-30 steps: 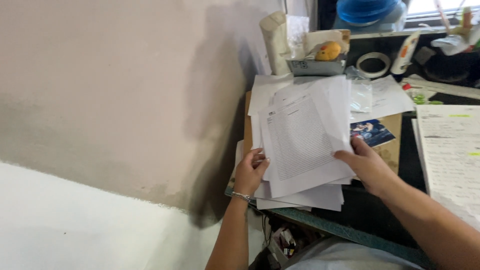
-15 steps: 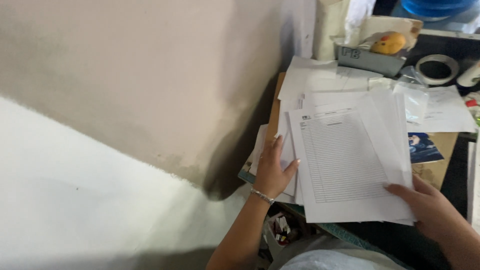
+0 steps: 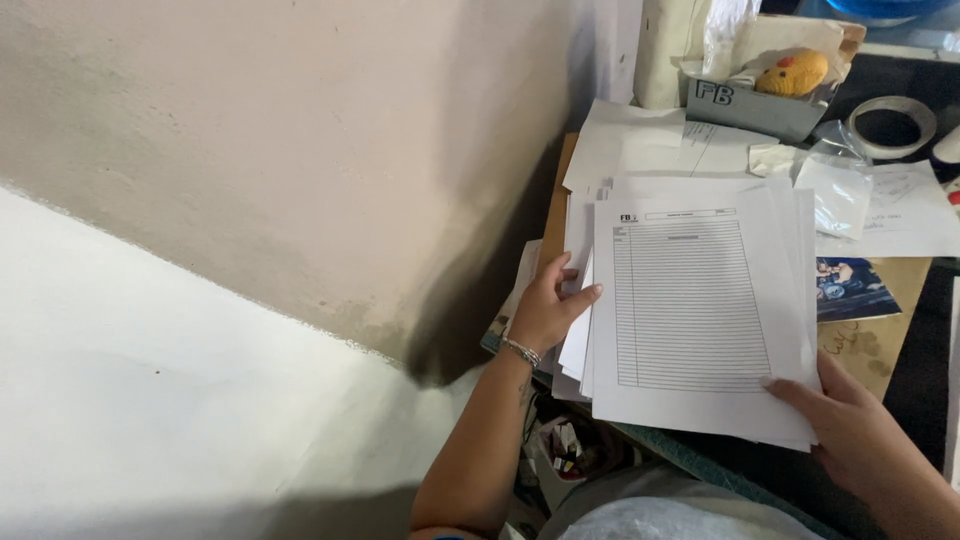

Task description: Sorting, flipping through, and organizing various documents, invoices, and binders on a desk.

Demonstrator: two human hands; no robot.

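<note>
Gripped at both edges: stack of lined forms (image 3: pixel 700 310), left hand (image 3: pixel 545 310) and right hand (image 3: pixel 850 425) pinching
Loose lower sheets could be fanned out and slid off the bench (image 3: pixel 880 345)

The right hand (image 3: pixel 860 430) is cut off by the picture's right and bottom edges, its thumb hidden under the lined form (image 3: pixel 695 310). That form covers most of the paper stack (image 3: pixel 600 160) and most of the desk's left edge. The picture card (image 3: pixel 855 288) shows only its right part. The blue object (image 3: pixel 880 6) at the top is cropped. The small items (image 3: pixel 565 450) below the desk's near edge are too dark to identify.
</note>
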